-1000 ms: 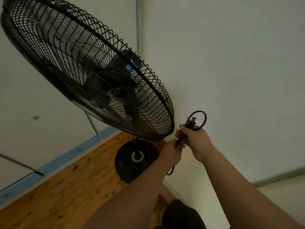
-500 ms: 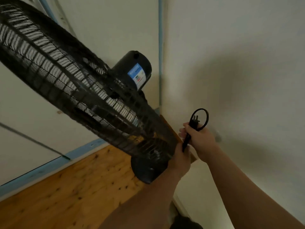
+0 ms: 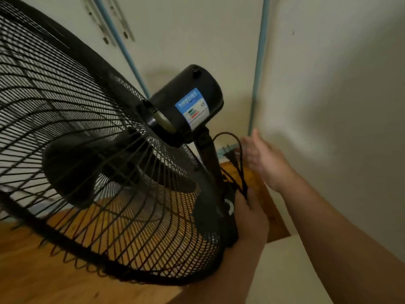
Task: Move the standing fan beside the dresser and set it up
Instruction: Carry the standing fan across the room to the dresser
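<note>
The black standing fan fills the left of the head view, its wire cage (image 3: 92, 150) turned toward me and its motor housing (image 3: 186, 104) with a blue label behind it. My left hand (image 3: 249, 218) grips the fan's pole below the motor and pinches the looped black power cord (image 3: 237, 163) against it. The plug (image 3: 230, 154) sticks up from the loop. My right hand (image 3: 265, 159) hovers just right of the cord, fingers straight and blurred, holding nothing.
A pale wall (image 3: 328, 84) rises close on the right, meeting another wall at a corner with a blue strip (image 3: 259, 62). Wooden floor (image 3: 32, 270) shows under the fan. A pale flat surface (image 3: 285, 270) lies at lower right.
My right hand has let go of the plug and cord and opened. The cord is now held by my left hand against the pole. The view has swung closer to the fan's back.
</note>
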`<state>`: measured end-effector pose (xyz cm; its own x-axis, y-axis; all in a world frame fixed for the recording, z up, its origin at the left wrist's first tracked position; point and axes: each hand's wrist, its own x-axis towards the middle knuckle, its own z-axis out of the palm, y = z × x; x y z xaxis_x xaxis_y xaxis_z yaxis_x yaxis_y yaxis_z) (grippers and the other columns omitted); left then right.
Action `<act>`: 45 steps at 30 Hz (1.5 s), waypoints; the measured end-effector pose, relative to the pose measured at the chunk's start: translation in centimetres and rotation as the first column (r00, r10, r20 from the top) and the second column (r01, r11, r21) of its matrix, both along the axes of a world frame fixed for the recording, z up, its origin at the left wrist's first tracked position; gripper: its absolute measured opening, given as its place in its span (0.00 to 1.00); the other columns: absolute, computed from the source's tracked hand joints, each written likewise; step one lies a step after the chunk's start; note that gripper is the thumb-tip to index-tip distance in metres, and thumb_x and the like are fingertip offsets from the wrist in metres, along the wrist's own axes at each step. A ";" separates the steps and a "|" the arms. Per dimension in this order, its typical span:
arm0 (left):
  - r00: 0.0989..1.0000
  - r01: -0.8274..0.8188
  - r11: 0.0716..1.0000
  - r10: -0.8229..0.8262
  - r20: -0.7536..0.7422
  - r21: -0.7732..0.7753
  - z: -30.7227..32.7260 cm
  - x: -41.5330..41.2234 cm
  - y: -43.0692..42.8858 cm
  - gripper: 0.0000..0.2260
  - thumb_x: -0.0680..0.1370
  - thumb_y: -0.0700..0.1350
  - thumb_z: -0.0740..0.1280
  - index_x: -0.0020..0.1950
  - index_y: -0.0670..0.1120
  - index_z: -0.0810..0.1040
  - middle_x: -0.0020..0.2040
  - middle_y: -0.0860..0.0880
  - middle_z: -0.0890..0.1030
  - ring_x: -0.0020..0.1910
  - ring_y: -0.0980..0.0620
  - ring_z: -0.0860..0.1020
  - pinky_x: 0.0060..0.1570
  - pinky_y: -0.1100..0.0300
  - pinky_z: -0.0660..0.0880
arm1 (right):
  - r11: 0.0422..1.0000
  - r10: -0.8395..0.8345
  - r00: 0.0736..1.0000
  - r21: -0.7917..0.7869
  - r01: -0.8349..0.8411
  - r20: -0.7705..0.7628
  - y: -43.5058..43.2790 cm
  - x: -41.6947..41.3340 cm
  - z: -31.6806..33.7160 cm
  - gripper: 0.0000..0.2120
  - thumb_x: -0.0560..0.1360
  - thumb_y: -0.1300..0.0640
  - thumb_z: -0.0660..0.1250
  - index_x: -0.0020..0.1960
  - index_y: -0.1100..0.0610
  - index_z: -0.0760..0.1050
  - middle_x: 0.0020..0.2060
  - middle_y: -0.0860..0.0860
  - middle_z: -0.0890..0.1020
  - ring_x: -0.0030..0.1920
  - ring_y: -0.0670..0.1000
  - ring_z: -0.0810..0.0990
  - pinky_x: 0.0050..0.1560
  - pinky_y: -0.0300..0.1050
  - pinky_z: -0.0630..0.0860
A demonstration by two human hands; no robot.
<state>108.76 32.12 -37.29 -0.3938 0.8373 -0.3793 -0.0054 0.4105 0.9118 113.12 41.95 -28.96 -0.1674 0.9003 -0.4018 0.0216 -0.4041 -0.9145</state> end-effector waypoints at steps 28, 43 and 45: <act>0.960 -0.278 0.961 0.278 -0.027 -0.002 2.5 -9.3 0.5 0.11 0.85 0.45 0.59 0.67 0.53 0.70 0.55 0.66 0.70 0.62 0.65 0.70 0.60 0.82 0.58 | 0.760 0.376 0.753 0.285 -0.584 0.540 8.0 -14.1 -0.3 0.26 0.74 0.57 0.75 0.69 0.58 0.74 0.61 0.51 0.80 0.60 0.48 0.77 0.52 0.35 0.71; 0.849 -0.482 0.870 0.493 0.193 -0.104 4.8 -20.3 -0.8 0.07 0.82 0.55 0.63 0.55 0.55 0.78 0.52 0.50 0.83 0.53 0.51 0.82 0.63 0.48 0.77 | 0.666 0.350 0.552 0.214 -0.715 0.757 4.6 -25.2 1.9 0.23 0.71 0.48 0.76 0.63 0.55 0.78 0.59 0.54 0.83 0.60 0.56 0.80 0.59 0.49 0.75; 0.830 -0.506 0.857 0.514 0.216 -0.094 4.9 -21.8 -1.3 0.13 0.82 0.55 0.62 0.65 0.56 0.77 0.60 0.51 0.82 0.62 0.50 0.79 0.69 0.47 0.73 | 0.652 0.351 0.529 0.204 -0.730 0.772 3.8 -26.9 2.1 0.22 0.71 0.48 0.76 0.62 0.55 0.78 0.57 0.54 0.83 0.59 0.56 0.80 0.57 0.48 0.76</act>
